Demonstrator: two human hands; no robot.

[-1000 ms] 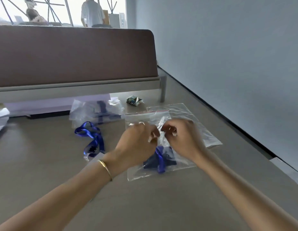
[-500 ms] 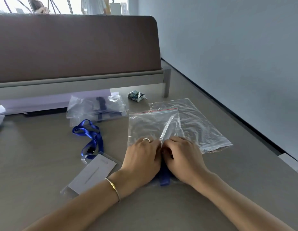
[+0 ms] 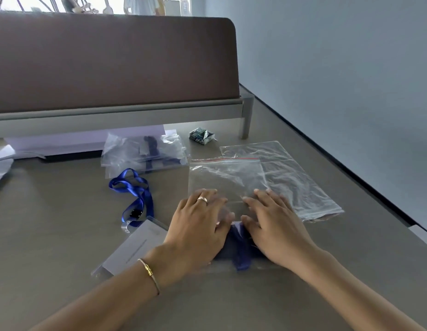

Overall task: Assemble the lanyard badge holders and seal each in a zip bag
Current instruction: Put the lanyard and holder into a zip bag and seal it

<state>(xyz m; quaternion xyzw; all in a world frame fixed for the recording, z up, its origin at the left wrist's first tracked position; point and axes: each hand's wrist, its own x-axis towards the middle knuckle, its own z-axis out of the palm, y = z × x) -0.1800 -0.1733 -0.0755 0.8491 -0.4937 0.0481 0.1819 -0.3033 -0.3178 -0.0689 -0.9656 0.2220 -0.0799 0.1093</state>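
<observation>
A clear zip bag (image 3: 225,177) with a red seal line lies flat on the desk in front of me. A folded blue lanyard (image 3: 240,249) sits inside its near end. My left hand (image 3: 199,225) and my right hand (image 3: 274,225) lie side by side on the bag with fingers straight, pressing it flat over the lanyard. To the left a loose blue lanyard (image 3: 133,189) is clipped to a clear badge holder (image 3: 133,247) with a white card inside.
A second zip bag (image 3: 291,180) lies under and right of the first. A pile of filled bags (image 3: 145,151) sits farther back, with a small crumpled wrapper (image 3: 201,136) near a brown desk divider (image 3: 112,60). The desk edge (image 3: 351,173) runs along the right by the wall.
Both hands went from pinching the bag above the desk to lying flat on it with fingers spread. The bag now lies smoothed on the desk.
</observation>
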